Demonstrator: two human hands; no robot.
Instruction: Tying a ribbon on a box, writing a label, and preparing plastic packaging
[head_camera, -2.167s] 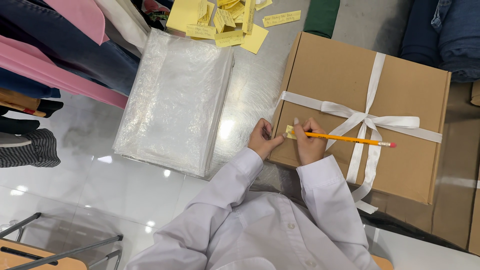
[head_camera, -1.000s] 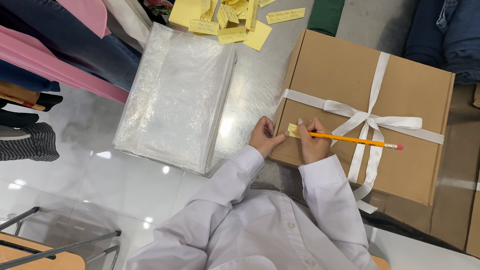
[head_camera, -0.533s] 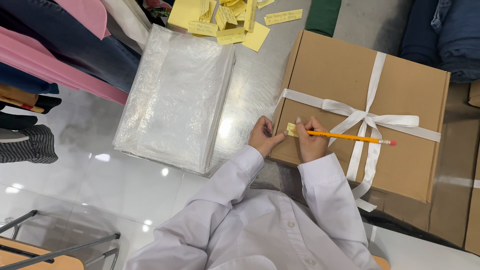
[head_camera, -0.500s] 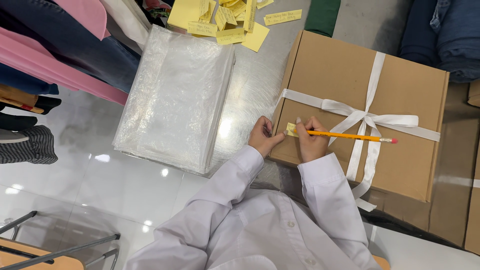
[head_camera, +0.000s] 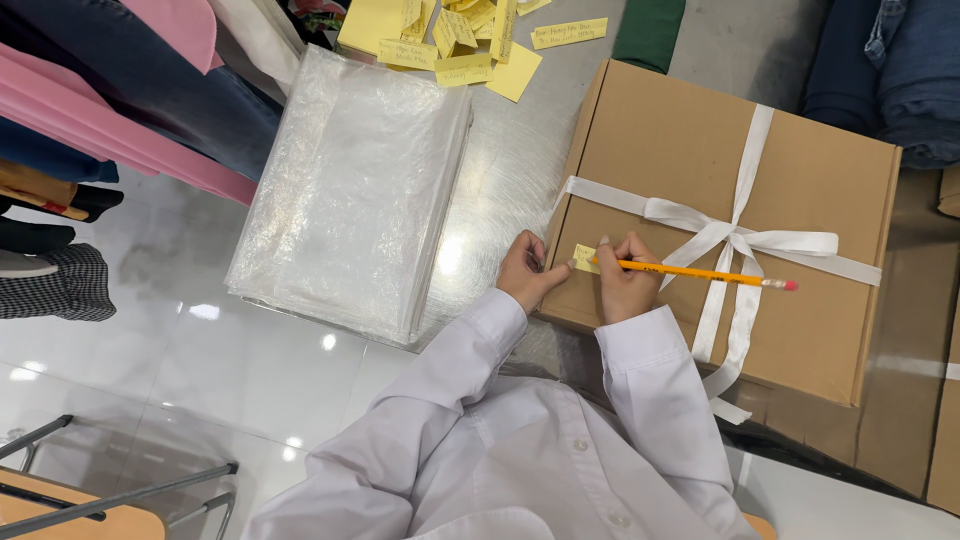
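Changes very little across the last two seconds. Keeps the left hand (head_camera: 523, 272) at the near left corner of the cardboard box (head_camera: 680, 160), fingers curled narrow, fingertips pressing down the edge of a small yellow note (head_camera: 585, 258) that lies flat on the lid. Keeps the right hand (head_camera: 627, 285) just beside it, closed around an orange pencil (head_camera: 700, 272) in a writing grip, tip on the note, pink eraser end pointing away to the right over the white ribbon (head_camera: 745, 240). Shows only a slight wobble of that eraser end between the earlier frames and now (up a touch, then back), with neither hand leaving its place. Reads, as a judgement, like writing under way on the note rather than finished: pencil not lifted, note not moved.

Leaves the rest as it was. Has the box tied crosswise with the ribbon, bow near the middle of the lid, on a shiny metal table (head_camera: 500, 180). Has a stack of clear plastic bags (head_camera: 350, 190) to the left of the box, near but apart. Has a scatter of yellow paper slips (head_camera: 460, 45) at the far edge, well apart from both hands, and hanging pink and dark garments (head_camera: 100, 110) further left. Shows white shirt sleeves (head_camera: 660, 390) reaching to both wrists.
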